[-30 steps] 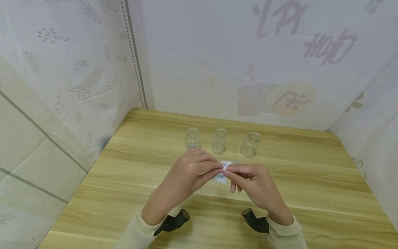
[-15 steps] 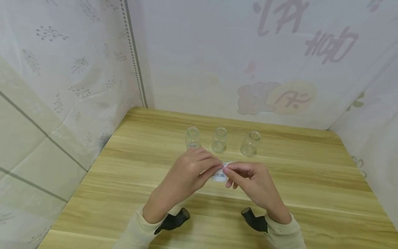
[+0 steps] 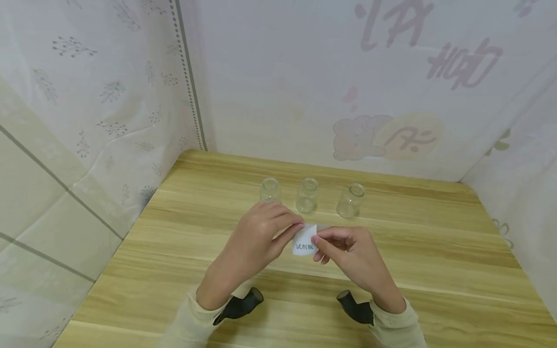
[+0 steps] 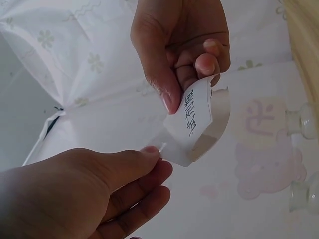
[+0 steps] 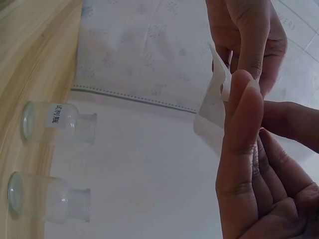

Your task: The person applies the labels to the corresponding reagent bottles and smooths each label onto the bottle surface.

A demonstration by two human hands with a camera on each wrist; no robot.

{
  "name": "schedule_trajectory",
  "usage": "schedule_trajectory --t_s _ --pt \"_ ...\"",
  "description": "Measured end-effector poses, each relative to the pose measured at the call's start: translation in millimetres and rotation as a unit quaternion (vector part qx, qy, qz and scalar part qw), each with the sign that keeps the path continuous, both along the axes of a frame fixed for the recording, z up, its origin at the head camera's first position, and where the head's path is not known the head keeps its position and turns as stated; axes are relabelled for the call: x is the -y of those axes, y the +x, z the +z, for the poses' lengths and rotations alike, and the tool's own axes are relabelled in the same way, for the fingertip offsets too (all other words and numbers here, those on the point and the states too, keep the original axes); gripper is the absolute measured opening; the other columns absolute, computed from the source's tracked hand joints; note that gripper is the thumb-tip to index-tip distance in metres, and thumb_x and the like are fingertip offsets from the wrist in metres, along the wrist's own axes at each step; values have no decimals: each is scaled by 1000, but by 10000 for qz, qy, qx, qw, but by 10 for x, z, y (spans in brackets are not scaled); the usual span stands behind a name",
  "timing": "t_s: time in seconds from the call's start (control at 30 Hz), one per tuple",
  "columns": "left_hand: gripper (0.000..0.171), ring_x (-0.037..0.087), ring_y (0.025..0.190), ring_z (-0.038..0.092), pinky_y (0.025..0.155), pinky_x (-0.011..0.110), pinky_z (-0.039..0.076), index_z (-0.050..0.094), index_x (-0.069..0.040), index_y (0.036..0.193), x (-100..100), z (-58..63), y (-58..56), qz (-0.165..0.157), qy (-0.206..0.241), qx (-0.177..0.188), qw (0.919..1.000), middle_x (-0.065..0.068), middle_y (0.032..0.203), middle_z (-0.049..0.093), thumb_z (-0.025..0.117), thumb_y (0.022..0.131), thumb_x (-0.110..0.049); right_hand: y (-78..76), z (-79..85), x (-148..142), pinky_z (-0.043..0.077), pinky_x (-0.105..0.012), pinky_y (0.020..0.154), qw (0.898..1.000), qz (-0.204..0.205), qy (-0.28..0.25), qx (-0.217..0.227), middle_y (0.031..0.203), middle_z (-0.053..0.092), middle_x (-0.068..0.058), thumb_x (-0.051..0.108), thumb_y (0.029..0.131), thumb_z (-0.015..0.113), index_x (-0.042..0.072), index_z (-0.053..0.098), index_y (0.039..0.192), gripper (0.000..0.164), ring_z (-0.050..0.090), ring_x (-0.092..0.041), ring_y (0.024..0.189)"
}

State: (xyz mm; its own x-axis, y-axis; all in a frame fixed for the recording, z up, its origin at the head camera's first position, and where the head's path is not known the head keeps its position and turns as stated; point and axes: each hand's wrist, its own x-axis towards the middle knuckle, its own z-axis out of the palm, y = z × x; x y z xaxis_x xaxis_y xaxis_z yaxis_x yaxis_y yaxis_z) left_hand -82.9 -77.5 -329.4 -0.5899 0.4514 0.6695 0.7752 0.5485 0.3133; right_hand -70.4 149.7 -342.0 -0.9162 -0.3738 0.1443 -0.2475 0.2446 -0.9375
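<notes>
Table: wooden table (image 3: pixel 435 270) carried all the work, with printed fabric walls close on three sides.
Bottles: three small glass bottles stood in a row beyond the hands; the left bottle (image 3: pixel 270 189) already bore a printed label (legible in the right wrist view), the middle bottle (image 3: pixel 306 195) and right bottle (image 3: pixel 350 200) showed none.
Left hand: left hand (image 3: pixel 256 239) pinched the upper left edge of the label, fingers curled on it.
Right hand: right hand (image 3: pixel 348 251) pinched the right edge between thumb and forefinger; the two hands were close together, joined only by the paper.
Label: white sticker label (image 3: pixel 305 240) was held in the air above the table, just in front of the bottle row, printed side toward the person, its backing curling away in the left wrist view.
Technique: judged best to peel slowly from one corner, keep fingertips off the adhesive, and hold the label flat so it did not fold onto itself.
</notes>
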Motion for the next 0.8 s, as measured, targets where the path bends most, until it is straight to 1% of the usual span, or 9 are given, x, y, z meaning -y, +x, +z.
schedule_trajectory --t_s 0.13,0.27,0.4,0.53,0.67,0.8 --pt "5 14 82 64 73 30 49 79 -9 95 18 6 -3 72 95 26 9999 -3 88 75 81 91 -12 0 -7 -2 60 -33 60 10000 52 -59 0 76 74 -6 3 98 70 -4 77 99 10 72 -23 63" --pt "6 14 82 65 73 31 49 79 -8 95 40 12 -11 105 180 4 9998 -3 89 75 81 91 -12 -1 -6 -1 60 -35 60 9999 87 -67 -3 78 74 -8 3 97 71 -3 78 98 9 72 -19 64" --pt "6 14 81 65 72 31 48 80 -8 96 65 22 -19 178 230 13 9996 -3 89 75 81 91 -11 3 2 5 61 -38 61 9999 88 -28 89 79 75 -9 5 97 71 -2 78 98 9 72 -18 64" --pt "6 14 81 65 71 30 47 80 -8 96 85 26 -22 260 229 50 9994 -3 89 75 81 91 -11 8 11 12 60 -35 61 9998 57 51 162 76 74 -6 6 97 72 -1 78 98 10 71 -19 63" --pt "6 14 83 66 72 31 48 80 -8 96 96 40 -21 300 207 97 9993 -2 90 75 81 91 -10 12 15 16 60 -34 60 9998 39 108 173 74 74 -5 7 97 72 -1 78 97 10 71 -18 62" --pt "6 16 86 68 77 34 51 80 -7 96 128 42 -28 433 240 168 9986 -1 91 76 81 90 -9 15 14 21 60 -34 60 9996 50 136 237 77 75 -8 6 97 72 -2 78 98 10 72 -18 63"
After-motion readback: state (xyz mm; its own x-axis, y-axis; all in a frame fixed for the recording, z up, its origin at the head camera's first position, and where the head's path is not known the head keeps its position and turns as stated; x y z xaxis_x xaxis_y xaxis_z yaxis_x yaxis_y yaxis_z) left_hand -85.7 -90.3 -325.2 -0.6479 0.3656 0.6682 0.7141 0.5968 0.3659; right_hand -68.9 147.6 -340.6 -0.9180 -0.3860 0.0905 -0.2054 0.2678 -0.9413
